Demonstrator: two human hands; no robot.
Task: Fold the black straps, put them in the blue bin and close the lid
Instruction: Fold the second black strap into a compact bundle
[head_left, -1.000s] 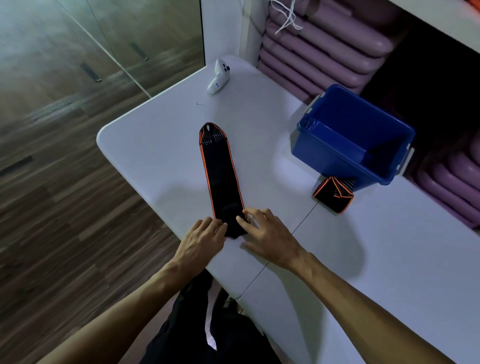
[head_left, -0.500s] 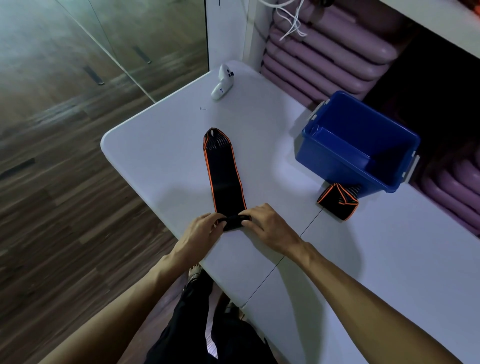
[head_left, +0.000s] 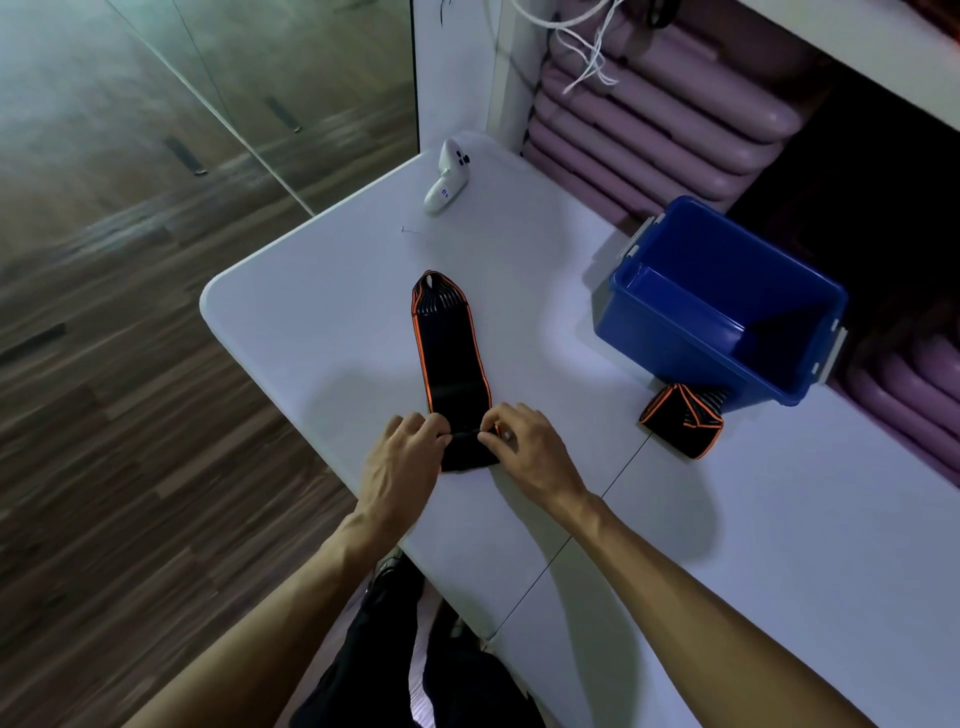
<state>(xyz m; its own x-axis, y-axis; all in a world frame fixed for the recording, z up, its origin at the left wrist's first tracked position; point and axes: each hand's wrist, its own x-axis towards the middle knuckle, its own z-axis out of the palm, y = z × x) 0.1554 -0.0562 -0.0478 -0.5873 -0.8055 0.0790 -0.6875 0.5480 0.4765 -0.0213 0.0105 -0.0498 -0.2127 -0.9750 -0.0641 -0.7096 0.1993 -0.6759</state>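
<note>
Strap (head_left: 451, 358) blk w/ orange edging, near end rolled.

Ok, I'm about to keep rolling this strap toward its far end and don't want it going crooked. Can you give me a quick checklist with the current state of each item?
1. Both hands on the roll: left hand and right hand pinch the rolled end of the strap: ok.
2. Rest of strap lies flat and straight: ok.
3. Table ahead of the strap is free: ok.
4. Roll tightness: cannot tell, fingers hide it.
5. Blue bin open and within view: ok.
6. Bin lid located: not ok, none visible.
</note>
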